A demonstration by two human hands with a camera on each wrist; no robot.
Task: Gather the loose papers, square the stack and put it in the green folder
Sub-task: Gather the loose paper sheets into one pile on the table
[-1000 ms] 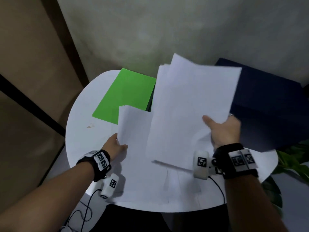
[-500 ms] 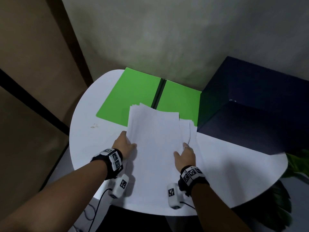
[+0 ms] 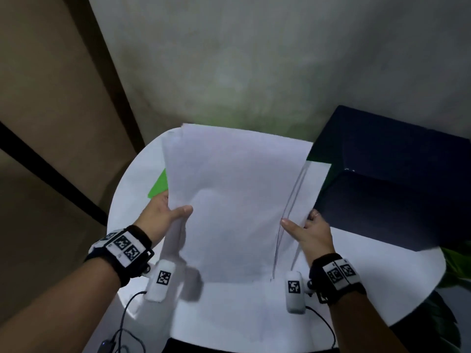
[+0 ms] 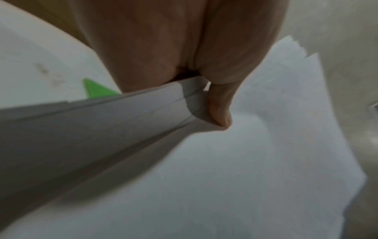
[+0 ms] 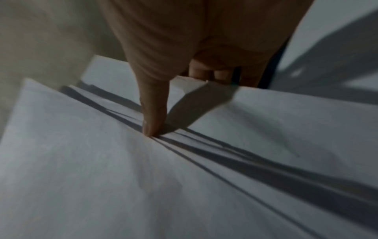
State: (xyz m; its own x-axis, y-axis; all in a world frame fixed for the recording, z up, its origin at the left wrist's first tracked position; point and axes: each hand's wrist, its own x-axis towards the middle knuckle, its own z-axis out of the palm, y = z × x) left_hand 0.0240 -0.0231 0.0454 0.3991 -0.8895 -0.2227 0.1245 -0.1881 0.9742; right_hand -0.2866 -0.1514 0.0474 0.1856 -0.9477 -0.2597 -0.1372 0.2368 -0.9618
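A stack of white papers stands tilted up off the round white table, its lower edge near the tabletop. My left hand grips its left edge, thumb on the front. My right hand grips the right edge, thumb on the front, fingers behind. The sheets are uneven, with edges fanned apart on the right. The green folder lies behind the papers; only a left corner shows.
A dark blue box stands at the table's right, close to my right hand. A wall rises just behind the table. Green plant leaves show past the right rim. Cables hang at the near edge.
The papers lay flat on the table under both hands half a second ago; now both hands have lifted them upright by the side edges, hiding most of the green folder.
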